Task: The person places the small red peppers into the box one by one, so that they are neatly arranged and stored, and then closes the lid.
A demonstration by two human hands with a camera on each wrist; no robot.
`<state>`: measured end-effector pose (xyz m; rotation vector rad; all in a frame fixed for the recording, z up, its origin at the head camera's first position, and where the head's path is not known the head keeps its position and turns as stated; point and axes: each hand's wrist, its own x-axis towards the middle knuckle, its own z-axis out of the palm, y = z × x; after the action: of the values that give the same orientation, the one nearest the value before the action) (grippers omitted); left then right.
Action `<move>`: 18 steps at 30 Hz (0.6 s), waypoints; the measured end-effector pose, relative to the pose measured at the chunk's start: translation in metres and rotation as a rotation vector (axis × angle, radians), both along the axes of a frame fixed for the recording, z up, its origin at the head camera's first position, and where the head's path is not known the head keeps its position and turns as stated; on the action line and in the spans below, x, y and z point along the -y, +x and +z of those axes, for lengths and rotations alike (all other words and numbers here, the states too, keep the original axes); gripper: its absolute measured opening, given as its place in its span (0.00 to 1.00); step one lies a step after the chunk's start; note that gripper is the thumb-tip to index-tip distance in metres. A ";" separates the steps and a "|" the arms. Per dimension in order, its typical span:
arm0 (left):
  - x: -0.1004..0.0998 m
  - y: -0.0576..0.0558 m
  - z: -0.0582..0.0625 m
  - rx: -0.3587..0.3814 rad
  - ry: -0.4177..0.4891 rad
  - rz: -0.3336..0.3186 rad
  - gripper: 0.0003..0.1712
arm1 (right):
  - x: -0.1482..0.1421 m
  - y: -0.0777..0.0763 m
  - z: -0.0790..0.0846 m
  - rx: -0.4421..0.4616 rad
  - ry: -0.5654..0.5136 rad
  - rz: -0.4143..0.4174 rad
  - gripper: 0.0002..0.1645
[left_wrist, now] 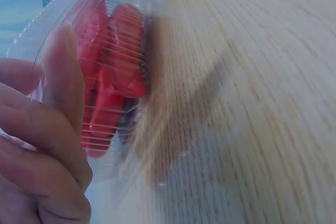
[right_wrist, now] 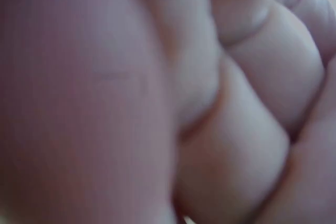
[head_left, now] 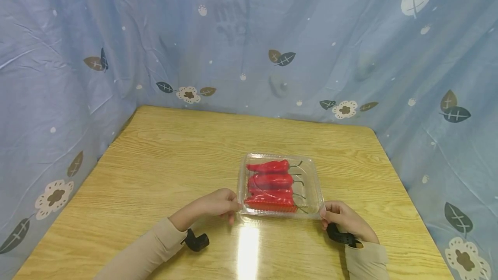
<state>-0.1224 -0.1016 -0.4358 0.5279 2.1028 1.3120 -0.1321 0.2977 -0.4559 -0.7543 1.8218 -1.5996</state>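
A clear plastic box holds several red peppers laid side by side, their green stems toward the right. My left hand pinches the box's near left corner between thumb and finger. At the near right corner, my right hand grips the edge with thumb and curled fingers. The left wrist view shows the left thumb and a finger on either side of the box's rim, with the peppers behind ribbed plastic. Only blurred fingers fill the right wrist view, so the box is hidden there.
Under the box lies a light wooden table, with a bright reflection near its front. A blue curtain with leaf and flower prints hangs behind and along both sides. A black wrist device sits under the left sleeve.
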 end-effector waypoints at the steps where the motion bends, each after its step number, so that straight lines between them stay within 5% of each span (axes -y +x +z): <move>1: 0.000 0.000 0.000 0.003 0.004 0.000 0.18 | 0.000 0.000 0.000 0.006 -0.004 -0.002 0.16; 8: -0.001 0.000 -0.002 0.010 0.020 -0.002 0.17 | -0.002 -0.001 -0.002 0.030 -0.028 -0.011 0.13; 18: -0.001 0.001 0.001 0.010 -0.006 0.015 0.17 | -0.007 0.001 0.000 0.000 0.123 -0.058 0.17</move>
<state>-0.1217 -0.1004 -0.4344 0.5032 2.1059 1.3134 -0.1311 0.3049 -0.4555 -0.6519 1.9387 -1.5076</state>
